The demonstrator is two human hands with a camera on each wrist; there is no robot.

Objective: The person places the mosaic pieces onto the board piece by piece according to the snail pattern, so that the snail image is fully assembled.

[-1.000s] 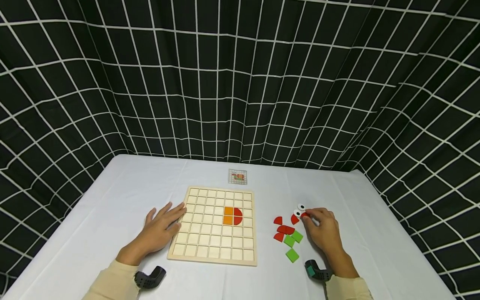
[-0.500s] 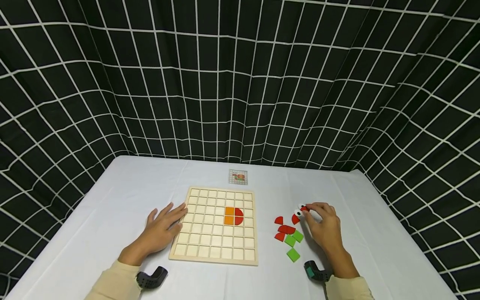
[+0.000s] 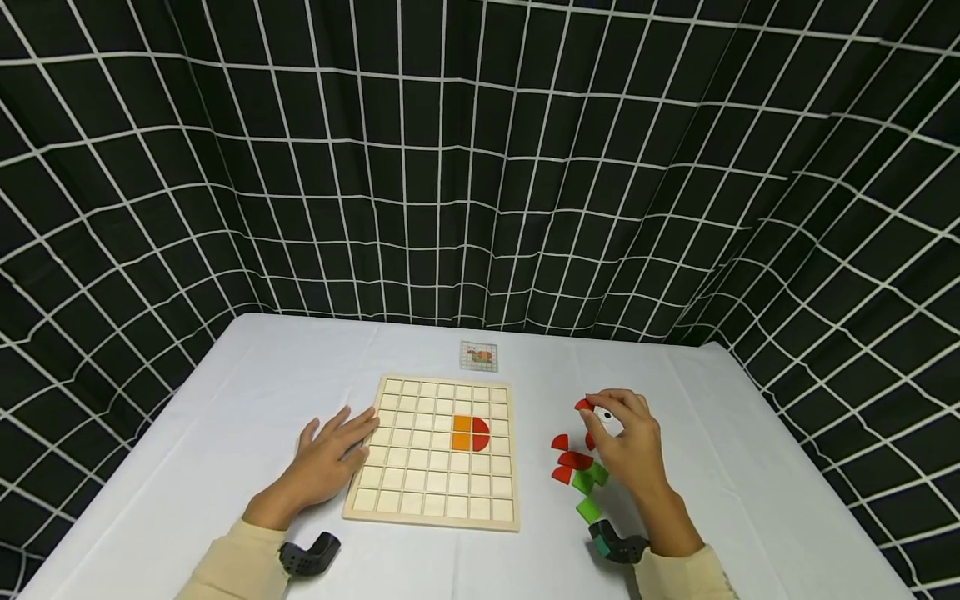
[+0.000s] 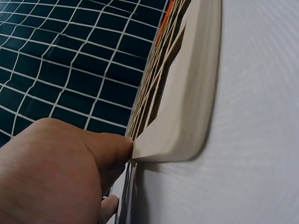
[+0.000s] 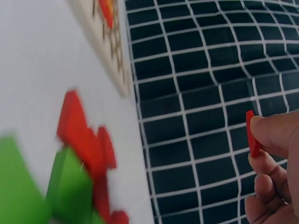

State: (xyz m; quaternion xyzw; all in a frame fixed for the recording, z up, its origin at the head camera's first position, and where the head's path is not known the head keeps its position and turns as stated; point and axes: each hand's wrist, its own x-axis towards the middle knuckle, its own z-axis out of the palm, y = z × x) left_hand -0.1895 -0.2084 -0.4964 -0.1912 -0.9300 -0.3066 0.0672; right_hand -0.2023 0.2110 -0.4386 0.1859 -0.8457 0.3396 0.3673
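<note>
My right hand (image 3: 630,437) pinches a red quarter-circle tile (image 3: 582,405) between thumb and finger, raised above the table. The right wrist view shows this tile (image 5: 252,134) almost edge-on at the fingertips. Beneath and beside that hand lie several red quarter-circle tiles (image 3: 576,460), green square tiles (image 3: 588,509) and a partly covered white eye disc (image 3: 607,415). My left hand (image 3: 324,462) rests with extended fingers at the left edge of a wooden grid board (image 3: 431,525). Orange squares (image 3: 462,424) adjoin red quarter-circles forming a half disc (image 3: 480,434) on the board.
A small picture card (image 3: 478,356) lies behind the board on the white-covered table (image 3: 247,375). Black curtain (image 3: 480,167) with a white grid encloses the far side and both flanks. Each wrist wears a black device (image 3: 311,554).
The right hand has lifted the red quarter-circle tile off the pile near the eye discs and moved it left and up in view. The left hand stays at the board's edge.
</note>
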